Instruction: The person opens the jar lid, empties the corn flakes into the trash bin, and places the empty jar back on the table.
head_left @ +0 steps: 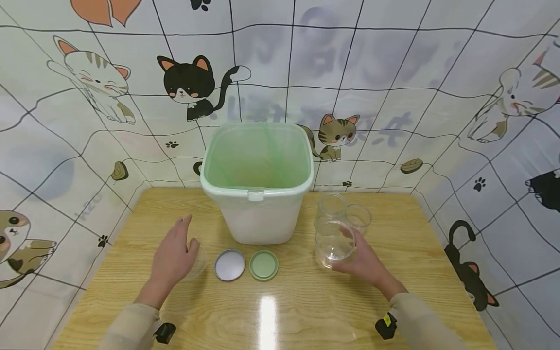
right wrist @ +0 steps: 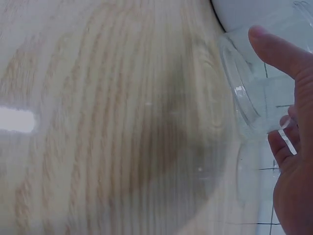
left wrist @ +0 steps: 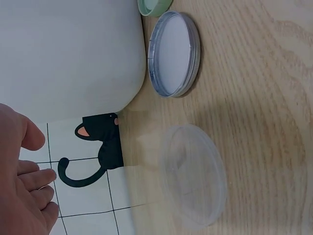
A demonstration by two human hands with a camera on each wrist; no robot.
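Observation:
In the head view, my right hand (head_left: 363, 257) grips a clear, empty jar (head_left: 334, 248) from its right side. The right wrist view has the thumb on one side of this jar (right wrist: 249, 93) and the fingers curled at the other. Two more clear jars (head_left: 331, 201) stand just behind it. My left hand (head_left: 172, 250) hovers with relaxed fingers over a translucent lid (head_left: 198, 266), which lies flat on the table and is partly hidden. To its right are a white lid with a silvery rim (head_left: 229, 265) and a pale green lid (head_left: 264, 265).
A large white bin (head_left: 260, 218) with a translucent green inside stands at the back middle of the wooden table (head_left: 306, 311). Behind and beside the table rise white walls with cat drawings (head_left: 271, 58). Light reflects off the table's front.

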